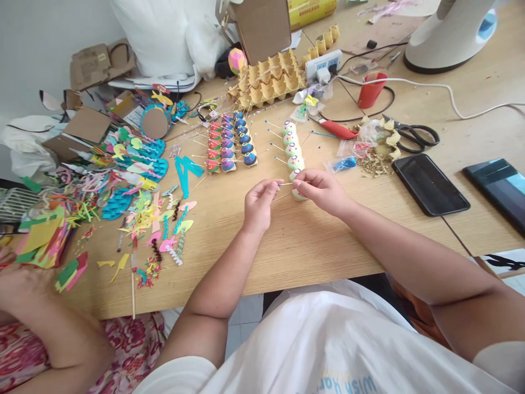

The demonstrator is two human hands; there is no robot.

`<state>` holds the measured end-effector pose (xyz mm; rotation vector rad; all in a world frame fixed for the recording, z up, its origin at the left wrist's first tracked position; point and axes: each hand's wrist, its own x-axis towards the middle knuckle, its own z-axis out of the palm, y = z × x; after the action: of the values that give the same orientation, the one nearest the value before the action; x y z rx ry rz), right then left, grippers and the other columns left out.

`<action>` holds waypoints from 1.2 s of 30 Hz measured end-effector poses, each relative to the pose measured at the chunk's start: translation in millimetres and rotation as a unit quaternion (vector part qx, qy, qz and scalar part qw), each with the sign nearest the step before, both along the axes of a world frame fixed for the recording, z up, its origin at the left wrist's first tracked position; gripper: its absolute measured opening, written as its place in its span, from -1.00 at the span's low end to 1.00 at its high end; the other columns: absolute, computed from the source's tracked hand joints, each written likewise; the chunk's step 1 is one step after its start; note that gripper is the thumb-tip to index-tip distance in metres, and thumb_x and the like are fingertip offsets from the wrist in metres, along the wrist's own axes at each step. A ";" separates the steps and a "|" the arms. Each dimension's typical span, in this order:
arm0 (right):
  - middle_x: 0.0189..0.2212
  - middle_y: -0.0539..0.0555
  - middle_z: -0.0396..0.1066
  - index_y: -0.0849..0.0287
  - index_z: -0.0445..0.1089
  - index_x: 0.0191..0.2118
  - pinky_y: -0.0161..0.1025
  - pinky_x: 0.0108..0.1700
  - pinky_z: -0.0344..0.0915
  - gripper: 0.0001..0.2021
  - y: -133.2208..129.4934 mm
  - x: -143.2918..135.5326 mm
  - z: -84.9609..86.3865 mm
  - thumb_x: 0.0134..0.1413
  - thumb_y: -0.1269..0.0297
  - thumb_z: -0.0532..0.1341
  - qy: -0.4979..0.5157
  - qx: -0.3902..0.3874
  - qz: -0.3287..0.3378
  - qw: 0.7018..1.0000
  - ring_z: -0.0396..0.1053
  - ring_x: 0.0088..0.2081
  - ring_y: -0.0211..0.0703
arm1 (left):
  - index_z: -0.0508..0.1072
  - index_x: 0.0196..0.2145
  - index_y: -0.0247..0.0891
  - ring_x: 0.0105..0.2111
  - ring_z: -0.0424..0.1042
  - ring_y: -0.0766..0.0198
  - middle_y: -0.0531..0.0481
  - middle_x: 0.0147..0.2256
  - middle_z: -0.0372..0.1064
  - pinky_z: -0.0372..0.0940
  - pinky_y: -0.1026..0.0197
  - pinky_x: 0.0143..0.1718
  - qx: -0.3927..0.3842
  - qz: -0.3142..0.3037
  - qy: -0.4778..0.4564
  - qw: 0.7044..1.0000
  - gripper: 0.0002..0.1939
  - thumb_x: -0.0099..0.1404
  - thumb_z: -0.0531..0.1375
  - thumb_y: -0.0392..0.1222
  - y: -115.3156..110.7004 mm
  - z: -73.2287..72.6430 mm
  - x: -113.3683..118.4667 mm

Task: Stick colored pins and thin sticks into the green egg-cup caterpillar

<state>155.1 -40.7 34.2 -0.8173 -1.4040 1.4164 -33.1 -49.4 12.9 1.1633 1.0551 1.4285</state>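
Both hands meet over the near end of a row of pale green bumps with purple rings and thin sticks poking out to the left. My left hand pinches the blue-tipped end of a thin stick. The other end of that stick is between the fingertips of my right hand, which partly covers the nearest bumps. Farther left stand similar rows, one red and green, one purple and one dark blue.
Blue tape strips and colourful paper craft pieces lie left. Scissors, a red cup, a phone and a tablet are right. Egg cartons stand behind. Another person's arm rests at lower left.
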 end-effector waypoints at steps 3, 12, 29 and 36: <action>-0.57 -0.08 0.23 0.18 0.40 -0.40 -0.32 -0.43 0.07 -0.48 0.4 -0.2 -0.8 0.08 -0.25 0.39 -0.006 0.005 -0.010 1.000 0.11 -0.48 -0.33 | 0.69 -0.28 -0.15 -0.38 0.38 0.41 0.02 -0.34 0.55 0.28 0.31 -0.32 -0.014 -0.007 -0.027 1.000 -0.60 0.14 0.48 0.22 1.6 -1.4 0.0; -0.56 -0.06 0.25 0.19 0.40 -0.40 -0.31 -0.40 0.10 -0.46 1.0 0.2 -1.4 0.07 -0.27 0.39 -0.010 0.012 -0.019 1.000 0.14 -0.46 -0.31 | 0.67 -0.30 -0.14 -0.36 0.41 0.42 0.06 -0.32 0.57 0.30 0.33 -0.29 -0.027 -0.002 -0.038 0.999 -0.63 0.04 0.54 0.13 3.8 -2.7 1.6; -0.55 -0.07 0.22 0.18 0.39 -0.41 -0.28 -0.40 0.09 -0.42 1.5 0.1 -3.3 0.05 -0.35 0.35 -0.035 0.031 -0.021 0.999 0.12 -0.47 -0.31 | 0.69 -0.31 -0.17 -0.41 0.41 0.51 0.09 -0.36 0.59 0.30 0.43 -0.33 -0.070 -0.021 -0.098 0.992 -0.59 -0.08 0.62 0.05 2.0 2.7 5.4; -0.55 -0.08 0.22 0.18 0.38 -0.40 -0.29 -0.39 0.08 -0.41 1.3 0.3 -2.3 0.05 -0.35 0.35 -0.040 0.026 -0.019 0.999 0.11 -0.47 -0.32 | 0.67 -0.30 -0.19 -0.33 0.45 0.42 0.02 -0.31 0.59 0.35 0.35 -0.20 -0.008 0.003 -0.006 1.000 -0.60 0.10 0.52 0.17 -0.4 -0.3 3.3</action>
<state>155.4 -39.4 31.9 -0.8715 -1.4722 1.3257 -29.8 -49.8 12.6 1.1393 1.0615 1.4275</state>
